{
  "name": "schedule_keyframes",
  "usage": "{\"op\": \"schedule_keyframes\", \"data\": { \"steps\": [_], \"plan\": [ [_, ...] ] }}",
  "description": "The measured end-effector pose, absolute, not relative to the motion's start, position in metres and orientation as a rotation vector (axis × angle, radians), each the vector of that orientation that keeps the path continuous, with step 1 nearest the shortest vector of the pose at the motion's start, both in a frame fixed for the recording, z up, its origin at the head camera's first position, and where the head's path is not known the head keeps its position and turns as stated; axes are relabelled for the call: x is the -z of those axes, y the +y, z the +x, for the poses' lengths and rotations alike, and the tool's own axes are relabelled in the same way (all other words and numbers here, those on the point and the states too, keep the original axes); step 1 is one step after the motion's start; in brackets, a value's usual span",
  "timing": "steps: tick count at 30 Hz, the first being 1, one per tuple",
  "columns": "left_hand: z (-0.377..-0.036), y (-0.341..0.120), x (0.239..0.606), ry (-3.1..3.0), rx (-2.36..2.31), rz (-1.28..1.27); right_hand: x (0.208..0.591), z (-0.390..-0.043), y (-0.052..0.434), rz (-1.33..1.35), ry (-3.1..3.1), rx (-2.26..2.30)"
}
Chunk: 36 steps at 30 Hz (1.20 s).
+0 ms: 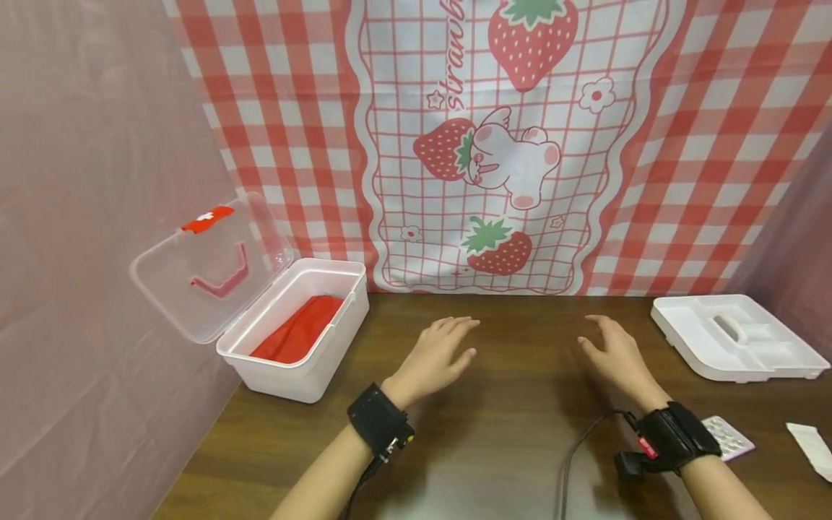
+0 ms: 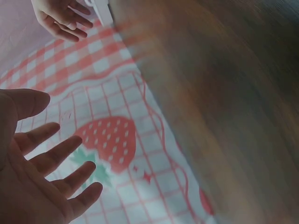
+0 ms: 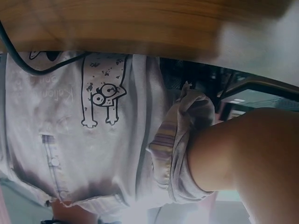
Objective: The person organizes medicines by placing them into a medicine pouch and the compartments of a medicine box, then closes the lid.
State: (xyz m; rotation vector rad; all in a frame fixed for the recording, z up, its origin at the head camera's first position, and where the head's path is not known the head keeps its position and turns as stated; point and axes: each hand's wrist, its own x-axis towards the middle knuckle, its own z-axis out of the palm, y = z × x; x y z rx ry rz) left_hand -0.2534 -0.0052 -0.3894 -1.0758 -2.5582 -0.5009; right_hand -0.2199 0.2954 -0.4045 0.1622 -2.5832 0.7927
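My left hand (image 1: 433, 361) is over the middle of the brown table, fingers extended and holding nothing. In the left wrist view the same hand (image 2: 37, 186) has its fingers spread. Across from it, my right hand (image 1: 617, 357) is also bare of any object, with fingers loosely bent. Nearest the left hand stands a white box (image 1: 305, 379), its clear lid (image 1: 195, 289) swung back. Inside the box lies a red item (image 1: 300, 328), perhaps a cloth or pouch. The right wrist view shows a shirt and an arm, not the hand.
A white compartment tray (image 1: 708, 354) with a handle sits at the far right. By the right wrist lies a blister pack (image 1: 729, 437), partly hidden, and farther right a white strip-shaped packet (image 1: 812, 449). A cable (image 1: 572, 451) trails from the right wristband. A checked strawberry cloth (image 1: 403, 180) hangs behind.
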Motion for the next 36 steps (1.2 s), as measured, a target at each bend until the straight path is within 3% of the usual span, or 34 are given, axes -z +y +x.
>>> {"op": "schedule_keyframes", "data": {
  "steps": [15,36],
  "plan": [
    [-0.269,0.09,0.398,-2.751,0.671,-1.121,0.413,-0.198,0.408,-0.227,-2.491,-0.695],
    [-0.262,0.205,0.417,-2.806,0.812,-1.151,0.417,-0.176,0.507,-0.694,-2.572,-0.732]
  ]
}}
